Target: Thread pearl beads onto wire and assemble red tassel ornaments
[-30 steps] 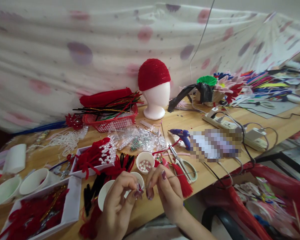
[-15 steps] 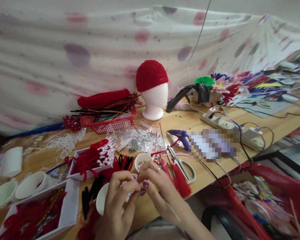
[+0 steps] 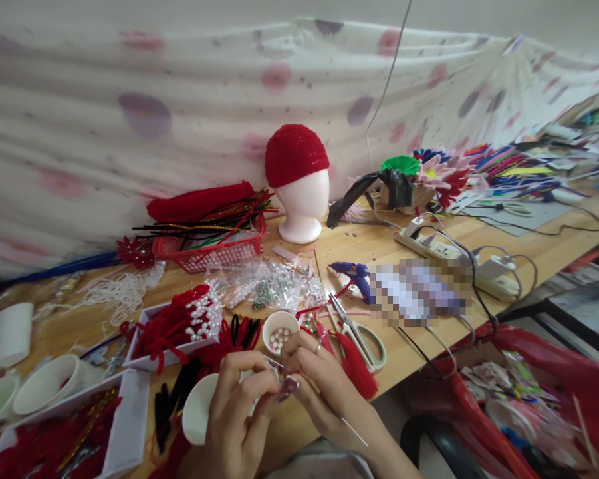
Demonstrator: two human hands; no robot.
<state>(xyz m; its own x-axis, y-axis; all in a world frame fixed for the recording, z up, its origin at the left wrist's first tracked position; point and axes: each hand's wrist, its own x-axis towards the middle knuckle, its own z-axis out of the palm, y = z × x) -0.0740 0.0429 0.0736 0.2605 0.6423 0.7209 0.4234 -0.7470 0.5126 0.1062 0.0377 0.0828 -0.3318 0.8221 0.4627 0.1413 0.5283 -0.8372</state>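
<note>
My left hand point(image 3: 242, 412) and my right hand point(image 3: 324, 382) meet fingertip to fingertip above the front of the table, both pinched closed. Between them they grip a thin pale wire point(image 3: 354, 432); one length crosses the right wrist and a short piece shows above the fingertips. Whatever else sits in the pinch is hidden by the fingers. Just beyond the hands stands a white paper cup point(image 3: 268, 325) with pearly beads point(image 3: 280, 338) inside. Another white cup point(image 3: 195, 411) is partly covered by my left hand. Red tassels point(image 3: 356, 366) and scissors point(image 3: 356, 332) lie right of my right hand.
A white foam head point(image 3: 304, 206) wears a red cap point(image 3: 297, 156). Nearby are a red basket point(image 3: 209, 256), bagged beads point(image 3: 269, 286), a blue glue gun point(image 3: 354, 273) and a power strip point(image 3: 441, 247). White boxes point(image 3: 134, 419) stand left; a red-lined bin point(image 3: 588, 379) is right.
The view has shifted slightly, so the table's things sit a little further left. More of the beads in the cup shows, and a short piece of wire appears above the fingertips.
</note>
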